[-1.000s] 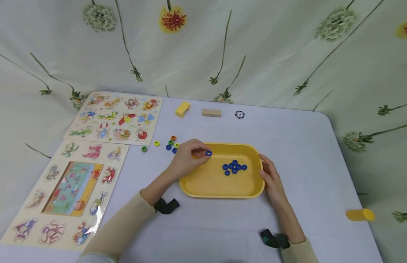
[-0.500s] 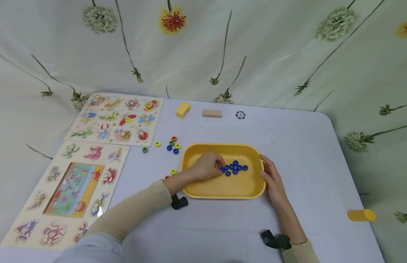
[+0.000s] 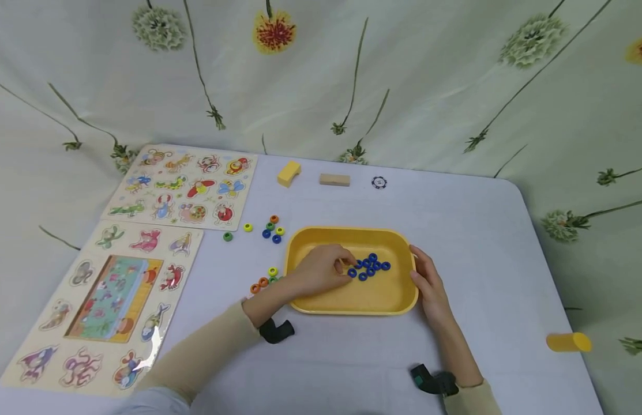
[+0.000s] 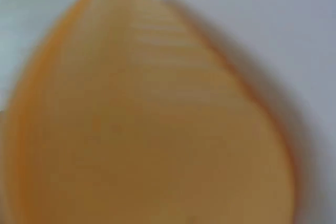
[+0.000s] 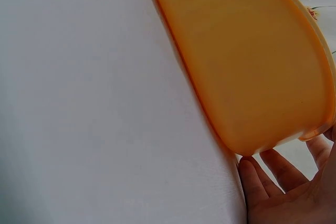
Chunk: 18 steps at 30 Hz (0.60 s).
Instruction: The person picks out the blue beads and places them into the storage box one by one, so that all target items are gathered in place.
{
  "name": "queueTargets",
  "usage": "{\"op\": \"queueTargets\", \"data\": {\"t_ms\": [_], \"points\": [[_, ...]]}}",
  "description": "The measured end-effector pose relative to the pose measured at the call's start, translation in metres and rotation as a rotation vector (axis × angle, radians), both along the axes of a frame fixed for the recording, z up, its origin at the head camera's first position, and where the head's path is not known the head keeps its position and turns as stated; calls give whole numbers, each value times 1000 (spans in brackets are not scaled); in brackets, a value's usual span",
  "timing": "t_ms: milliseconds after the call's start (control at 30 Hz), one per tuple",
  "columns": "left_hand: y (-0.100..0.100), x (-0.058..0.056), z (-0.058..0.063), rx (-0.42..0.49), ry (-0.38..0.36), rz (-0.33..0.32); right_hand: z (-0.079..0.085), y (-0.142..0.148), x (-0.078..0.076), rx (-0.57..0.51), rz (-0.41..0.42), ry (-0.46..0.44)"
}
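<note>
A yellow tray (image 3: 383,294) lies on the white table, and a small group of blue ring-shaped beads (image 3: 370,271) sits on its floor. My left hand (image 3: 323,268) reaches over the tray's left side. Its thumb and index finger are parted, with the fingertips right at the leftmost blue bead (image 3: 352,273). My right hand (image 3: 430,282) holds the tray's right end; in the right wrist view, its fingers (image 5: 286,171) meet the tray's end wall (image 5: 262,129). The left wrist view is blurred and shows mostly the tray (image 4: 157,119).
More beads in orange, green, yellow and blue (image 3: 276,238) lie left of the tray, some partly behind the left forearm. Two picture boards (image 3: 196,199) cover the table's left. A yellow block (image 3: 288,173), wooden block (image 3: 334,180) and chip (image 3: 379,182) lie behind; a yellow cylinder (image 3: 569,342) lies right.
My left hand has carried a blue bead from the tray's upper left down to the group and let it go. The beads there have shifted slightly. My right hand stays at the tray's end.
</note>
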<state>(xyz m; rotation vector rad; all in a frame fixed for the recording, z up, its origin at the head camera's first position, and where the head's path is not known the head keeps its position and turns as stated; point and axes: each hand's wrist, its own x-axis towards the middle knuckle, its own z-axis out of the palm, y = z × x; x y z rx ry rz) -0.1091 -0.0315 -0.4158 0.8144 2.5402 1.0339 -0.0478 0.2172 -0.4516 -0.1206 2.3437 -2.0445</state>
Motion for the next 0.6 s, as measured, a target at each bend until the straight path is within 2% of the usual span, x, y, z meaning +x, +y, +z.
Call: {"op": "queueTargets", "data": {"t_ms": [67, 167, 267, 333, 467, 600], "points": [[-12, 3, 8, 99, 40, 48, 1, -1, 0, 2, 0, 0], [-37, 2, 16, 288, 83, 150, -1, 1, -1, 6, -3, -2], [-65, -3, 19, 456, 113, 272, -8, 4, -3, 2, -5, -3], [-81, -5, 18, 535, 126, 360, -14, 7, -5, -2, -5, -3], [-104, -9, 7, 567, 185, 534, -18, 8, -5, -12, 0, 1], [-121, -17, -24, 534, 188, 682, -19, 6, -5, -18, 1, 0]]}}
